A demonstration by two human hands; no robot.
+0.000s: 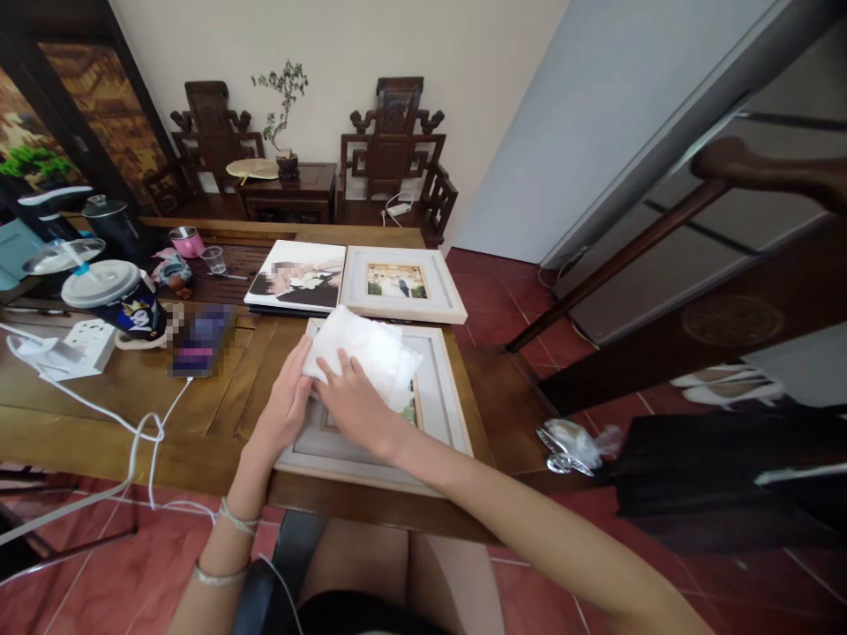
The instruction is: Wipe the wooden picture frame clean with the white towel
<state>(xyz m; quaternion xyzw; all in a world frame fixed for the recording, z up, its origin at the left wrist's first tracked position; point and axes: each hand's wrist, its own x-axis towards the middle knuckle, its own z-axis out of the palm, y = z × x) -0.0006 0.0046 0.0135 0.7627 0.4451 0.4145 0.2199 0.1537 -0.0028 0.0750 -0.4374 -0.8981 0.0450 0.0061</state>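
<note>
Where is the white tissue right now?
In the head view, just left of and below centre, the white tissue lies on the nearer picture frame, under the right hand, with the left hand at the frame's left edge.

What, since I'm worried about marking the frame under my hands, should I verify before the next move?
1. Frame lying flat on the table: ok.
2. Left hand at the frame's left edge: ok.
3. Right hand on the white cloth: ok.
4. Picture uncovered: not ok; cloth and hand hide most.
5. Cup apart from the frame: ok.
6. Surface beneath the cloth unmarked: cannot tell.
</note>
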